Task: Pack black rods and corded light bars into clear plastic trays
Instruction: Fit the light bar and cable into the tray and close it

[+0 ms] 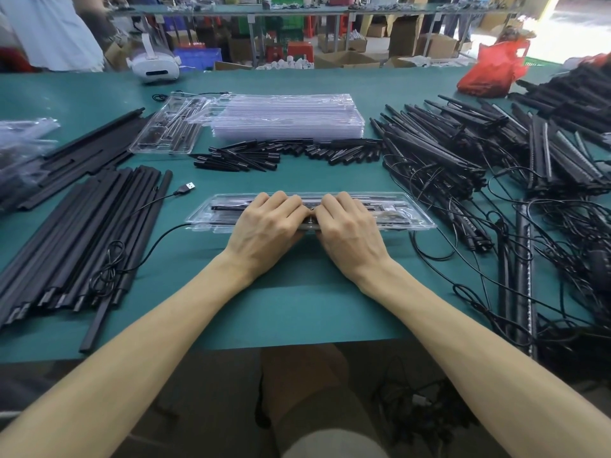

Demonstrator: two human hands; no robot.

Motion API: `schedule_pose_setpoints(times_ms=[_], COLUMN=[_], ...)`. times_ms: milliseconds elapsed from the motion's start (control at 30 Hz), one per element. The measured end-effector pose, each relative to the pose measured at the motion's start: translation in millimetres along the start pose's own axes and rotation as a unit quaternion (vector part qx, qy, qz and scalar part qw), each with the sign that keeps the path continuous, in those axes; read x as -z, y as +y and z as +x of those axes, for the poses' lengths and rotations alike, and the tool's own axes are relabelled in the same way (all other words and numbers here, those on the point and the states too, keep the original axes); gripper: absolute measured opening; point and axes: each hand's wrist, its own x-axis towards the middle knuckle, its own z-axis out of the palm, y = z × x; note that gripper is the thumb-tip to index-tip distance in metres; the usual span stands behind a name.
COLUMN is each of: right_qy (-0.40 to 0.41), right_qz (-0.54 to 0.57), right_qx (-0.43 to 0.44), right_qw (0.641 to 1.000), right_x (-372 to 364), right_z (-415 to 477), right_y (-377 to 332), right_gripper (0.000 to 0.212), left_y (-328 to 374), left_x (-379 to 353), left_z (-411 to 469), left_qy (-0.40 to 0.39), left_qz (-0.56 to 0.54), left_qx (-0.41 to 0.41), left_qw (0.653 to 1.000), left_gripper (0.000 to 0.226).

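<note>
Packed clear tray (410,214) lies crosswise before me; black rods (82,233) at nine o'clock, corded light bars (446,160) at two.

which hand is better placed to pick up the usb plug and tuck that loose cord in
Left. The USB plug and its cord lie off the left end of the tray, beside the left hand; the right hand would have to cross over it.
</note>
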Motion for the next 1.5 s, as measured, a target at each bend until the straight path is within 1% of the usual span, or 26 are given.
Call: schedule_pose_setpoints(times_ms=[133,267,367,433,500,567,633,700,767,867,900,933,967,1000,1033,1067,1100,1133,1167,1200,1233,1267,1333,1367,1433,1500], right_qy=[-0.023,-0.032,-0.059,-0.074,-0.096,-0.147,-0.197,-0.222,-0.229,-0.213,-0.2,-0.182,-0.166,-0.157,-0.151,-0.134,-0.108,-0.086,-0.074,-0.072,-0.08,-0.095,-0.121,-0.13,-0.139,-0.147], right_qz=[-0.005,-0.004,-0.009,-0.014,-0.019,-0.027,-0.038,-0.035,-0.025,-0.011,0.0,0.041,0.118,0.22,0.334,0.449,0.555,0.63,0.671,0.691,0.695,0.69,0.678,0.681,0.7,0.73], right_qx=[-0.004,0.0,0.002,-0.027,-0.063,-0.1,-0.129,-0.155,-0.181,-0.198,-0.2,-0.214,-0.252,-0.309,-0.37,-0.424,-0.466,-0.493,-0.513,-0.529,-0.547,-0.564,-0.588,-0.589,-0.582,-0.56], right_qw=[1.0,0.999,0.998,0.997,0.993,0.984,0.971,0.962,0.956,0.957,0.959,0.959,0.946,0.912,0.854,0.775,0.681,0.593,0.53,0.487,0.459,0.444,0.424,0.415,0.39,0.364], right_x=[0,1,2,6,12,19,24,28,36,48,52,57,64,70,77,83,87,89,91,92,92,91,86,85,82,82], right_z=[0,-1,-4,-6,-8,-11,-14,-15,-16,-21,-22,-24,-24,-24,-23,-21,-21,-21,-22,-23,-24,-26,-30,-32,-35,-37], right_y=[-1,-1,2,7,19,33,45,53,58,67,70,74,76,80,85,88,92,97,102,104,105,105,101,98,92,83], right_gripper=[0.016,0.017,0.016,0.016,0.022,0.032,0.041,0.038,0.031,0.037,0.042,0.051,0.065,0.082,0.097,0.106,0.106,0.099,0.091,0.086,0.081,0.073,0.058,0.055,0.047,0.025], left_y=[1,1,0,-2,-3,-6,-6,-6,-4,-3,-3,-3,-2,-2,-2,-2,-1,-2,-1,-2,-2,-3,-5,-5,-8,-10], left_x=[-1,-1,-1,-2,-3,-5,-8,-8,-8,-4,-3,-1,1,2,2,2,1,1,0,1,1,1,2,1,-1,-3], left_z=[1,2,0,-1,-2,-3,-3,-1,-1,-2,-3,-3,-2,-2,-2,-3,-4,-4,-4,-5,-5,-6,-7,-8,-8,-8], left_qy=[-0.004,0.008,0.012,0.016,0.02,0.015,-0.005,-0.026,-0.035,-0.027,-0.015,-0.001,0.011,0.018,0.026,0.03,0.033,0.033,0.028,0.023,0.021,0.019,0.016,0.013,0.003,-0.022], left_qz=[0.007,0.011,0.013,0.007,-0.005,-0.013,-0.024,-0.039,-0.062,-0.079,-0.075,-0.076,-0.08,-0.085,-0.087,-0.09,-0.094,-0.101,-0.11,-0.12,-0.132,-0.141,-0.146,-0.142,-0.128,-0.121], left_qx=[0.01,0.049,0.063,0.067,0.069,0.07,0.083,0.105,0.122,0.13,0.131,0.136,0.141,0.143,0.144,0.14,0.131,0.12,0.104,0.087,0.071,0.058,0.046,0.047,0.08,0.156], left_qw=[1.0,0.999,0.998,0.998,0.997,0.997,0.996,0.993,0.99,0.988,0.988,0.988,0.987,0.986,0.985,0.986,0.986,0.987,0.988,0.989,0.989,0.988,0.988,0.989,0.989,0.98], left_gripper=[0.008,0.012,0.016,0.017,0.012,0.007,0.027,0.04,0.043,0.038,0.034,0.034,0.037,0.039,0.038,0.035,0.033,0.034,0.038,0.042,0.043,0.042,0.042,0.042,0.041,0.043])
